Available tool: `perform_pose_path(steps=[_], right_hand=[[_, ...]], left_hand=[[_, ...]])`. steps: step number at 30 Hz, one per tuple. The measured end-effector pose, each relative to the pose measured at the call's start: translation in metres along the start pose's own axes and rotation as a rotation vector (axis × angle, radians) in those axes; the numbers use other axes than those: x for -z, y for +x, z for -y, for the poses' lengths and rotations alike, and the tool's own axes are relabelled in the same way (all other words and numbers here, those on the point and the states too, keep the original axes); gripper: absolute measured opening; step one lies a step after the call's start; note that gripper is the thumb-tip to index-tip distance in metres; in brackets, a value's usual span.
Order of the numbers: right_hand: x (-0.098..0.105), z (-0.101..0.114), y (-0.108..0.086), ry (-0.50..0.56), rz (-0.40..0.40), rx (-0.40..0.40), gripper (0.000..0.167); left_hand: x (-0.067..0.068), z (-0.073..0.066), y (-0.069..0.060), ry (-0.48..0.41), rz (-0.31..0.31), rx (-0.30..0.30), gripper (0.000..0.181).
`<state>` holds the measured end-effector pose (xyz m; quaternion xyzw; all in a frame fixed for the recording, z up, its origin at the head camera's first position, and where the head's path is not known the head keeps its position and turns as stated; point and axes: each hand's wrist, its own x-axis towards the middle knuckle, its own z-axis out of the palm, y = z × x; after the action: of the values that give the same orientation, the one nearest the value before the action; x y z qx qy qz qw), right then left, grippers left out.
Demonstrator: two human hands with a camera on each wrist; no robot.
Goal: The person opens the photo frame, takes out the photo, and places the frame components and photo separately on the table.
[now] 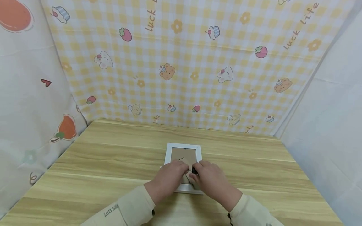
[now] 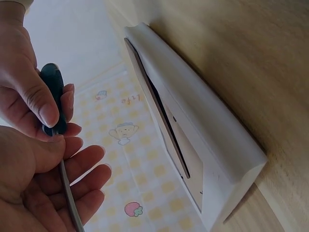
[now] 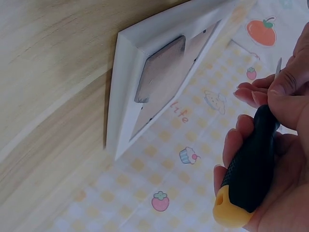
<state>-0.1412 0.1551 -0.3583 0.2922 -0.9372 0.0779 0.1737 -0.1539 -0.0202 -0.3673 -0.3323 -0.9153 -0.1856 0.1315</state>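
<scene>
My right hand [image 1: 213, 182] grips the dark handle of a screwdriver [image 3: 251, 164], which has a yellow butt end. Opposite it, my left hand [image 1: 171, 175] pinches the metal shaft between thumb and finger close to the handle, the shaft running across its other fingers in the left wrist view. Both hands are over a white picture frame [image 1: 184, 146] that lies with its back up on the table. A brown backing board [image 1: 183, 152] fills the frame, with a stand flap [image 3: 161, 70] on it. In the head view, the hands cover part of the frame.
The wood-grain table [image 1: 113, 157] extends around the frame on all sides. Behind it hangs a yellow checked cloth [image 1: 181, 88] with cartoon prints. Pale cloths stand at the left [image 1: 25, 94] and right [image 1: 333, 103] edges.
</scene>
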Motion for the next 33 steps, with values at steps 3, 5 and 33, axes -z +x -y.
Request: perform_pose_path(steps=[3,5,33], right_hand=[[0.001,0.001,0.001,-0.008,0.015,-0.013,0.018],[0.001,0.001,0.002,-0.012,0.025,-0.03,0.017],[-0.008,-0.021,-0.004,0.003,0.129,-0.211,0.025]], left_hand=[[0.002,0.001,0.001,-0.008,0.007,-0.002,0.008],[0.003,0.001,0.001,-0.014,0.007,-0.007,0.009],[0.015,0.067,-0.003,-0.173,0.07,0.387,0.036]])
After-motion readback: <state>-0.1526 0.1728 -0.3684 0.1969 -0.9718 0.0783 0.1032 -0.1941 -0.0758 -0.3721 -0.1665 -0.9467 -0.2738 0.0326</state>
